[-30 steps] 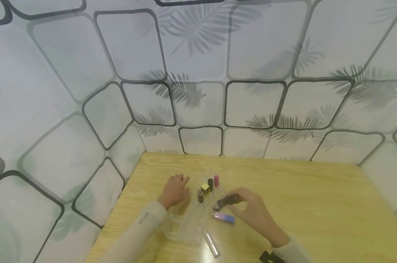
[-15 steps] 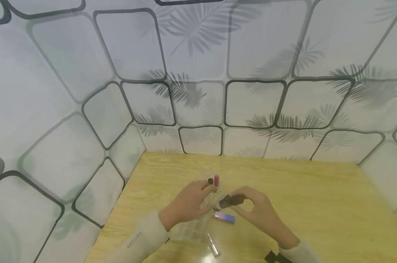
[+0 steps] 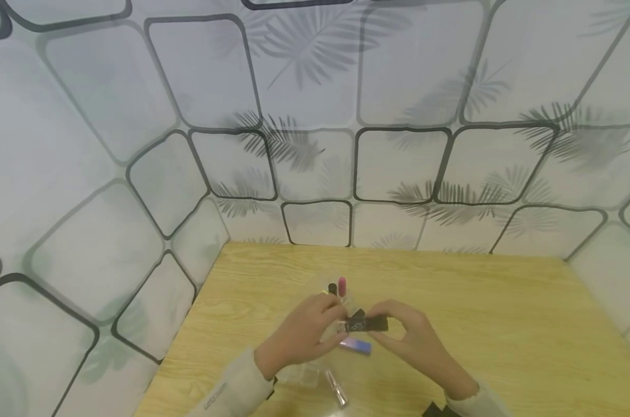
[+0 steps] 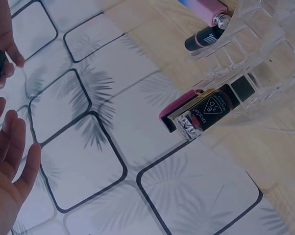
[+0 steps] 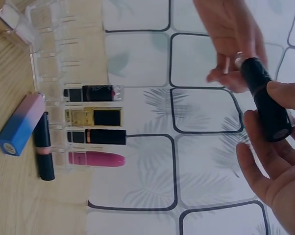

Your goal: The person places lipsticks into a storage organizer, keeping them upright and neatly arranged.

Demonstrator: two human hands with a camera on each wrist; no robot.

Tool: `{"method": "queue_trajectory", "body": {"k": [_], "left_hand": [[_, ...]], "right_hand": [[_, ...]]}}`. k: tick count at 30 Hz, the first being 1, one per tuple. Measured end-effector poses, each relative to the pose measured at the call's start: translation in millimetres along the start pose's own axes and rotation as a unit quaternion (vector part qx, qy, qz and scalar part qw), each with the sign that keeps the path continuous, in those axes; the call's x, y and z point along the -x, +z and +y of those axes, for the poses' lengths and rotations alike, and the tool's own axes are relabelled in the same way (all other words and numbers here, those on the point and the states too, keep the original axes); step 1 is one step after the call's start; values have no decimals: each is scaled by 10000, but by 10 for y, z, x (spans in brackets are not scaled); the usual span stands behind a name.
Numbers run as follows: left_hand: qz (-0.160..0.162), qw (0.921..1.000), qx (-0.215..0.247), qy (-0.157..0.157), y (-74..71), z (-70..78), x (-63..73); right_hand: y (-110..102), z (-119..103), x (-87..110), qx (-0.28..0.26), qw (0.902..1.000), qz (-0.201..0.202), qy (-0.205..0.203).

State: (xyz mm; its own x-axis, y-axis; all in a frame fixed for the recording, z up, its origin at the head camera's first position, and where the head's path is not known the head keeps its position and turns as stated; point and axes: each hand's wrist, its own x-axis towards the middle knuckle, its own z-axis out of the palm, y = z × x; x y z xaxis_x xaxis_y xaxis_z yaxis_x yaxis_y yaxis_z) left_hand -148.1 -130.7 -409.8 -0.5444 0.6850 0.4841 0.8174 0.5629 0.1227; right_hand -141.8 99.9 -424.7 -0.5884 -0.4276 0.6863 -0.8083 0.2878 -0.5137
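Observation:
My right hand (image 3: 408,330) pinches a black lipstick (image 5: 265,98) between thumb and fingers, holding it level above the table. Its clear, faceted end points to my left hand (image 3: 306,327), whose thumb and fingers stand spread around that end; touch cannot be told. In the left wrist view the left fingers (image 4: 12,142) look loosely extended. Below the hands is a clear tiered lipstick holder (image 5: 47,63). A row of lipsticks stands in it: one black with a faceted end (image 5: 96,93), one gold and black (image 5: 96,117), one black (image 5: 106,136) and one pink (image 5: 98,159).
A pink-to-blue lipstick tube (image 5: 21,125) lies beside the holder. Next to it is a black tube with a pink band (image 5: 44,152). A silver lipstick (image 3: 337,389) lies nearer on the wooden table (image 3: 476,336). Patterned cloth walls (image 3: 315,165) enclose the table.
My left hand has moved right, from the holder's left side to the lipstick's clear end. My right hand has kept the lipstick and turned it more level.

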Motion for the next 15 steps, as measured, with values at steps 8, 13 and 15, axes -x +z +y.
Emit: {"method": "queue_trajectory", "body": {"k": [8,13,15], "left_hand": [[409,9985,-106,357,12,-3,-48],[432,9972,-382,472,42,11,-74],[365,9973,-444,453,40,23,-80]], "right_hand": [[151,2,100,405,9987,-284,113],[235,-19,129,660,9957,-486,442],[261,-18,129,733,9948,-497,497]]}}
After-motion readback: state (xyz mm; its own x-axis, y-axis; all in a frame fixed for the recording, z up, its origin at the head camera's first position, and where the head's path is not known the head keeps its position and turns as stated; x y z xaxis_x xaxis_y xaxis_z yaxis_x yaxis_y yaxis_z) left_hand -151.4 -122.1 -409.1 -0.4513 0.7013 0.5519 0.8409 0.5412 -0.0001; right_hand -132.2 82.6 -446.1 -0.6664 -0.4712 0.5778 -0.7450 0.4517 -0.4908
